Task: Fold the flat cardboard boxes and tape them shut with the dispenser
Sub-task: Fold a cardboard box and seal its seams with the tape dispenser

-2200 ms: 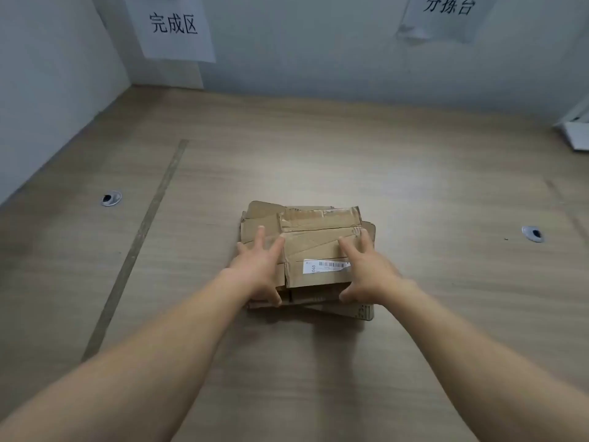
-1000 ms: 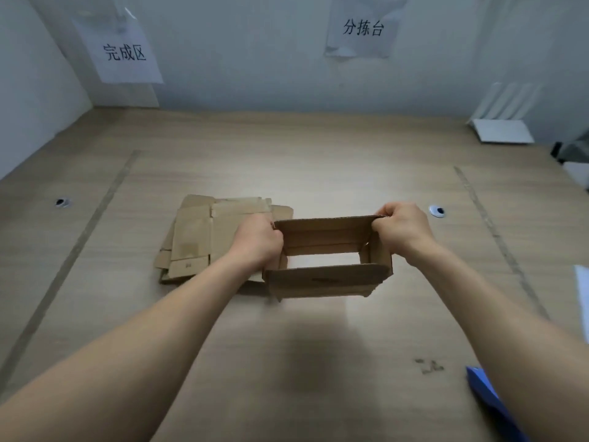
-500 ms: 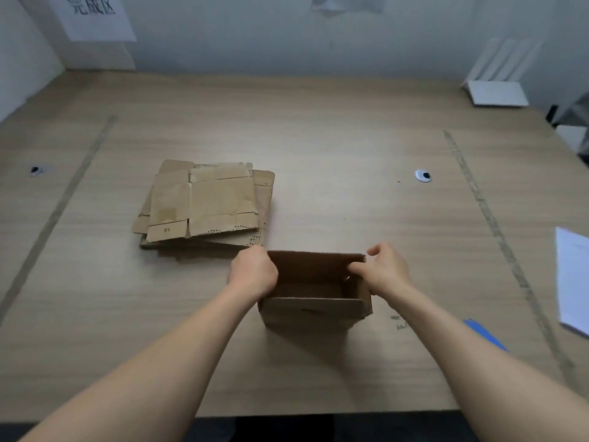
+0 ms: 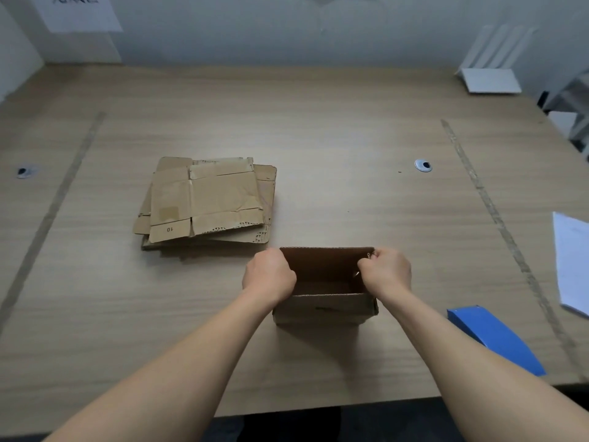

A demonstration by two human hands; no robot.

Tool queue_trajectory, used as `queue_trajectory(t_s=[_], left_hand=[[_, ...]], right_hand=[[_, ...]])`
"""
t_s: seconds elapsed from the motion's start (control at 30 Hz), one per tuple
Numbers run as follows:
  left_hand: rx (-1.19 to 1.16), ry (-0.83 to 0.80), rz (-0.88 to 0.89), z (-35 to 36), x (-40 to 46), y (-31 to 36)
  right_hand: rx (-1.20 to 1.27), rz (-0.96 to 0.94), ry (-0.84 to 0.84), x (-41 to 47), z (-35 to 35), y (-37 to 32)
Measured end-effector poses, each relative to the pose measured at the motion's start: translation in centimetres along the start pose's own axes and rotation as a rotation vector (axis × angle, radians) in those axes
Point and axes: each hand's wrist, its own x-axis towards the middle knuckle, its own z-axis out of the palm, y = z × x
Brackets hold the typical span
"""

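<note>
Nearest the table's front edge, a blue object [image 4: 492,338] lies flat on the wood at the right, partly behind the right forearm; what it is cannot be made out from this angle. Just beyond, the opened cardboard box [image 4: 325,309] stands upright on the wooden table [image 4: 350,129], its top open and its inside in shadow. The left hand [image 4: 269,275] grips the box's left wall, fingers curled over the rim. The right hand [image 4: 387,271] holds the right wall near the far corner, fingers bent and pinching the cardboard edge.

Farther back and to the left, a stack of flat cardboard boxes [image 4: 207,202] lies on the table, well apart from the opened box. A white sheet [image 4: 572,263] rests at the right edge. Two faint strips run front to back across the wood, and a round cable grommet [image 4: 423,165] sits to the right, another grommet [image 4: 24,171] far left. At the far right corner a white rack [image 4: 490,79] stands by the pale wall, where a paper sign [image 4: 81,11] hangs at the left.
</note>
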Motion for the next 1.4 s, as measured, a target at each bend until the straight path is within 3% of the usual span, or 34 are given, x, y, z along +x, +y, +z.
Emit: queue_trajectory(t_s=[0.23, 0.43, 0.53, 0.8, 1.1, 1.27, 1.4], left_hand=[[-0.093, 0.081, -0.048, 0.9, -0.1, 1.0], [-0.289, 0.191, 0.103, 0.5, -1.1, -1.2], [-0.169, 0.143, 0.281, 0.5, -1.8, -2.7], [0.079, -0.125, 0.245, 1.2, -3.9, -2.0], [0.122, -0.004, 0.216, 2.1, -4.1, -0.1], [-0.025, -0.025, 0.297, 3.3, -4.3, 0.1], [0.065, -0.266, 0.497, 3.6, -5.1, -1.2]], right_hand=[[0.031, 0.032, 0.044, -0.3, 0.2, -0.2], [0.059, 0.047, -0.010, 0.4, -0.2, 0.0], [0.041, 0.032, -0.056, 0.7, -0.5, 0.0], [0.049, 0.047, -0.078, 1.1, -0.5, -0.7], [-0.137, -0.159, -0.148, -0.9, 0.6, -0.5], [-0.200, -0.277, -0.365, -0.5, -0.9, 0.5], [-0.091, -0.359, -0.555, -1.4, -1.6, 1.8]])
